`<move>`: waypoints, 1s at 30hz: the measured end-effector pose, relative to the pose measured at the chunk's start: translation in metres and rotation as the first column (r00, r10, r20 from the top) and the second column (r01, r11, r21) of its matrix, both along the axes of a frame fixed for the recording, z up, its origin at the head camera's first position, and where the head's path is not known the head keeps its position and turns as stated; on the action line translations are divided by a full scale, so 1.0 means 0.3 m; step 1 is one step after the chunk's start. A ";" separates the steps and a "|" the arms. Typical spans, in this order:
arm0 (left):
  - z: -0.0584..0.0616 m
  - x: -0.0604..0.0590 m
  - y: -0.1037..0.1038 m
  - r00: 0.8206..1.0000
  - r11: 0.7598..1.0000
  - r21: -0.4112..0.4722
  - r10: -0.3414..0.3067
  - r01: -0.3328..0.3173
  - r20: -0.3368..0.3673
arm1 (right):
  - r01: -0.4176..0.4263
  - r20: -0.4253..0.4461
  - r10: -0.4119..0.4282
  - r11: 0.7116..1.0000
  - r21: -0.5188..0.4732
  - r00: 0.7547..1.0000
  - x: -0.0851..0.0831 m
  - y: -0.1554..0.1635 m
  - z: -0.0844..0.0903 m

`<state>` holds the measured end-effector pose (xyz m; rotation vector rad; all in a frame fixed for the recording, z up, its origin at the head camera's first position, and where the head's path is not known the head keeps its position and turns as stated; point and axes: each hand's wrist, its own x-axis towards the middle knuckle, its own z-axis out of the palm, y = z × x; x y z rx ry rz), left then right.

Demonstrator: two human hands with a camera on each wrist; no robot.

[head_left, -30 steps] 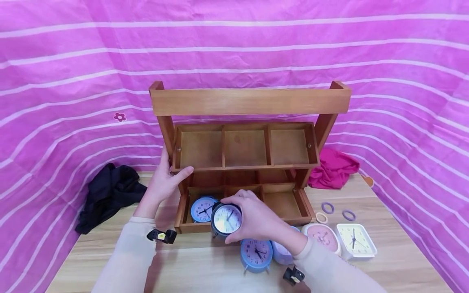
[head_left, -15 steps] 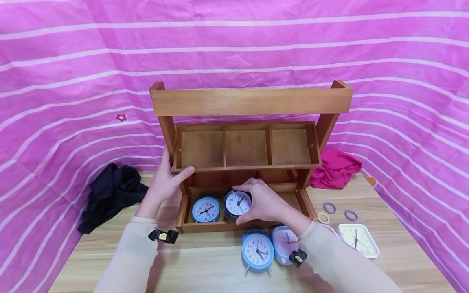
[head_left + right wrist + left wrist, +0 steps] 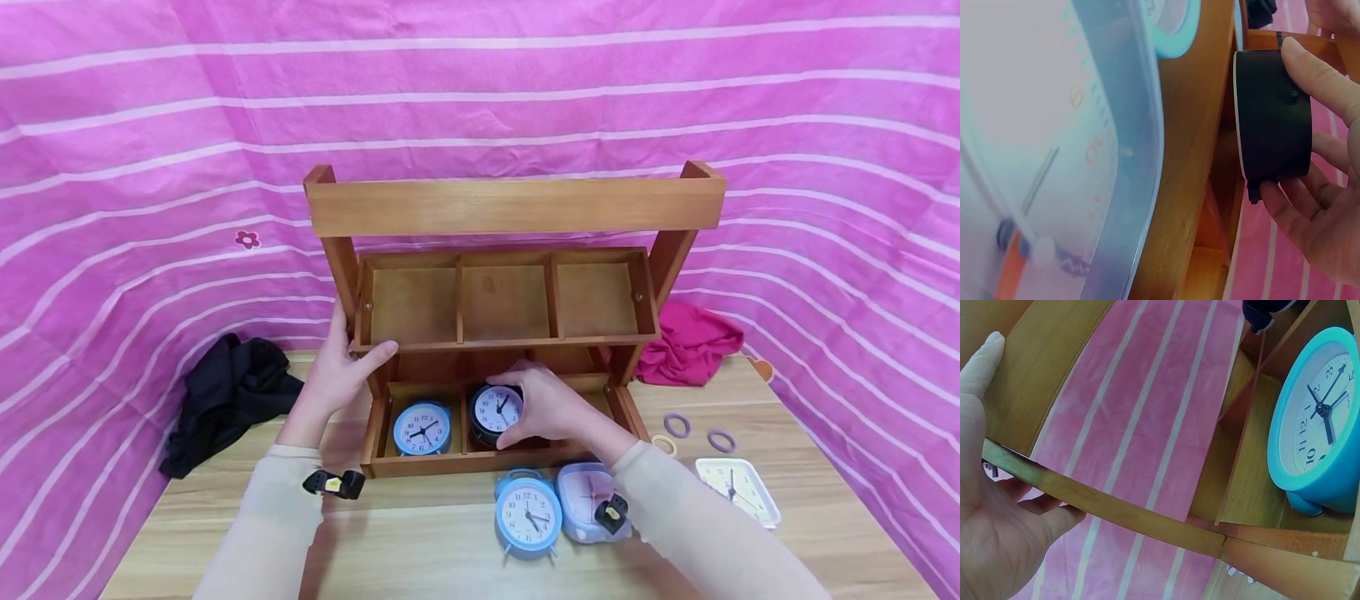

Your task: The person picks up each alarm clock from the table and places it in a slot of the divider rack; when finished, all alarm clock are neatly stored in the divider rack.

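Note:
A black round alarm clock [image 3: 497, 411] sits tilted in the lower middle compartment of the wooden two-tier rack [image 3: 517, 208]. My right hand [image 3: 546, 404] grips it by the rim, and the right wrist view shows thumb and fingers around the black casing [image 3: 1272, 115]. On the rack's left upright rests my left hand [image 3: 339, 367], its thumb extended along the upper tray and the fingers behind the wood [image 3: 1104, 503]. A blue round alarm clock [image 3: 422, 429] occupies the lower left compartment. The three upper compartments hold nothing.
In front of the rack stand a light blue twin-bell clock [image 3: 528, 515] and a pale lavender square clock [image 3: 585, 496]. To the right lie a white square clock [image 3: 742, 487] and several rings [image 3: 677, 425]. Dark cloth [image 3: 232, 392] lies left, pink cloth [image 3: 690, 343] right.
My right hand has carried the black alarm clock rightward and back, from in front of the rack into the lower middle compartment. The left hand stays on the upright.

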<state>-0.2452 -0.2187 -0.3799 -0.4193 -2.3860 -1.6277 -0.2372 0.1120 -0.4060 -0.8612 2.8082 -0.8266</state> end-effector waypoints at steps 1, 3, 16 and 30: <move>0.000 -0.001 0.001 1.000 1.000 0.002 -0.002 0.002 -0.002 | -0.001 0.009 0.001 1.000 0.000 1.000 -0.003 0.001 -0.003; 0.000 -0.001 0.002 1.000 1.000 0.003 -0.004 0.004 -0.007 | -0.008 0.021 0.008 1.000 -0.001 1.000 -0.010 0.002 -0.009; 0.001 0.007 -0.005 1.000 1.000 0.011 -0.009 0.009 -0.011 | -0.046 0.040 0.046 0.999 0.001 0.998 -0.023 0.008 -0.030; -0.001 -0.002 0.000 1.000 0.999 0.023 -0.024 0.024 -0.012 | -0.040 0.084 0.039 0.999 0.016 0.996 -0.046 0.020 -0.075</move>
